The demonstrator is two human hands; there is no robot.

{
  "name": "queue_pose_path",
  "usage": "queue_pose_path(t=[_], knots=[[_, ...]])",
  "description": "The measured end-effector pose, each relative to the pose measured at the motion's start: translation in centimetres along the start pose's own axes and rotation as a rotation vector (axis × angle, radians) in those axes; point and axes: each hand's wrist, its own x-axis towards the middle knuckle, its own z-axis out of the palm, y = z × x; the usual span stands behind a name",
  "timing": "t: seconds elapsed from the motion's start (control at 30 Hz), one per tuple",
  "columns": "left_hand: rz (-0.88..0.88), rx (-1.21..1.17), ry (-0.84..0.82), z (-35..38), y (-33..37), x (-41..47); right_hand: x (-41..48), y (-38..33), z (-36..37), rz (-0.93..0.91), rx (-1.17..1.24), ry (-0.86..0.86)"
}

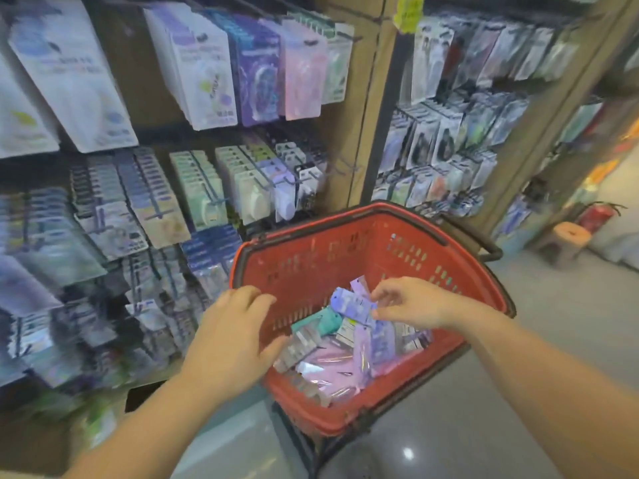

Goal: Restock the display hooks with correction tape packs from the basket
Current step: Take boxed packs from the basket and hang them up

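A red plastic basket (345, 250) stands in front of me with several correction tape packs heaped in its bottom, purple, teal, pink and grey. My right hand (411, 302) reaches into the basket and pinches a purple pack (349, 304) at its right end, lifted above the heap. My left hand (231, 337) hovers over the basket's left rim with its fingers loosely bent and nothing in it. A teal pack (320, 321) lies just below the purple one. Display hooks (287, 181) with hanging packs fill the wall on the left.
Rows of stationery packs hang on the left panel (193, 188) and on a second rack (446, 133) to the right of a wooden post. A wooden stool (570, 236) and a red fire extinguisher (596, 216) stand at the far right on the grey floor.
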Motion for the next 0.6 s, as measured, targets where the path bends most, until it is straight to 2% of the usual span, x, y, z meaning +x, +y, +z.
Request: queue_pose_path(t=[0.17, 0.37, 0.6], knots=[[-0.168, 0.095, -0.053, 2.1, 2.2, 2.7, 6.0, 5.0, -1.8, -0.058, 0.055, -0.144], [-0.382, 0.129, -0.075, 4.1, 5.1, 6.2, 15.2, 7.9, -3.6, -0.123, -0.173, -0.328], [-0.507, 0.172, -0.014, 5.9, 5.3, 6.3, 22.6, 11.8, 1.9, -0.051, -0.254, -0.417]])
